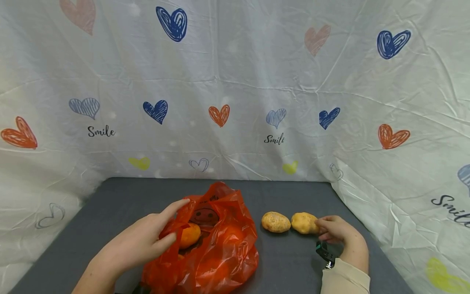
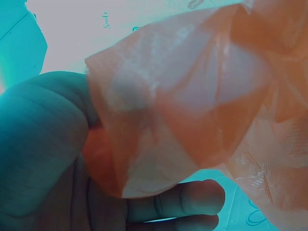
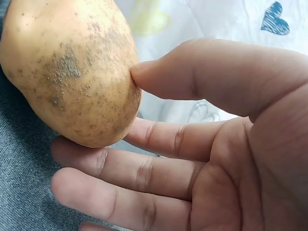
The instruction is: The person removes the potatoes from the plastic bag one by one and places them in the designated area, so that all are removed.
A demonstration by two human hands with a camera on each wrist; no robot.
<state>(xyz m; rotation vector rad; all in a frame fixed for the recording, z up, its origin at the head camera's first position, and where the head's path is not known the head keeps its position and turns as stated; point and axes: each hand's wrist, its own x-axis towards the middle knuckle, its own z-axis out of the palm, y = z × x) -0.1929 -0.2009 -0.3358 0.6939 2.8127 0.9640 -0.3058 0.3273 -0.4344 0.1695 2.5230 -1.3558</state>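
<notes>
A red, see-through plastic bag (image 1: pixel 220 253) with a printed smiling face stands on the dark table, its mouth towards me. Rounded orange-looking items (image 1: pixel 190 235) show inside it; their kind is unclear. My left hand (image 1: pixel 147 237) is at the bag's left rim, thumb and index finger spread apart and fairly straight. In the left wrist view, thin bag film (image 2: pixel 183 106) covers part of the fingers. To the right, my right hand (image 1: pixel 338 228) pinches the end of a yellow potato (image 3: pixel 72 72) between thumb and fingers. Another potato (image 1: pixel 276 222) lies just left of it.
The dark grey table (image 1: pixel 293 265) reaches back to a white curtain (image 1: pixel 242 61) printed with hearts and "Smile", which also hangs along both sides. A dark device (image 1: pixel 324 251) is strapped at my right wrist.
</notes>
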